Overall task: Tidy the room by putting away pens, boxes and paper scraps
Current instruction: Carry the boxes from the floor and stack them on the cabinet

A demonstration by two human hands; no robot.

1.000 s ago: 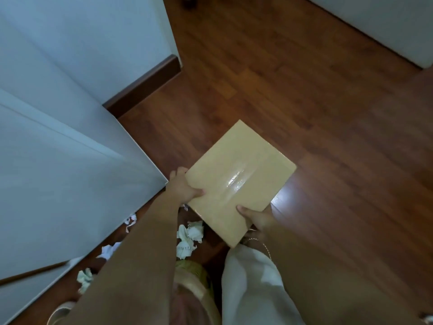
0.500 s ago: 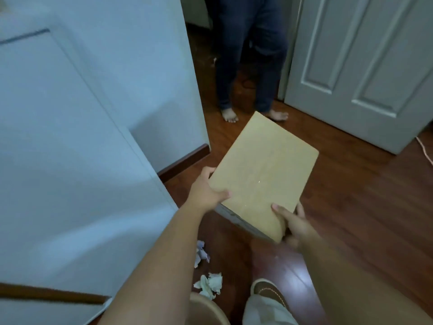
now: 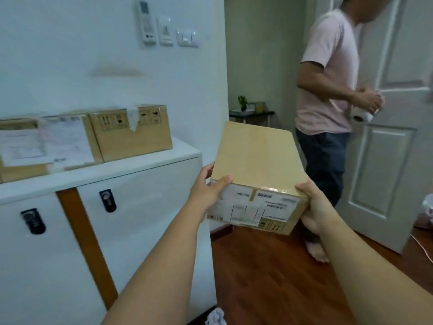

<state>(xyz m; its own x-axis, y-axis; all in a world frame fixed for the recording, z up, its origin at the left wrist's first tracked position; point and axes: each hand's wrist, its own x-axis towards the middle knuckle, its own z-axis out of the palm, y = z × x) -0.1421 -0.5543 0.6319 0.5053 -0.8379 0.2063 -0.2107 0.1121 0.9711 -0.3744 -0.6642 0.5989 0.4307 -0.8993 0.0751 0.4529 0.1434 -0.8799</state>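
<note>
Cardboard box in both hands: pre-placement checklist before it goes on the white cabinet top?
1. Two-hand grip: left hand and right hand clamp the near corners of the brown cardboard box with shipping labels: ok.
2. Box level: roughly level, slightly tilted: ok.
3. Free spot on the white cabinet top: only a narrow strip right of the two stacked-side-by-side cardboard boxes: not ok.
4. Path clear: bystander in pink shirt stands off to the right, by the door: ok.
5. Footing: crumpled white paper scrap on the floor: not ok.
</note>
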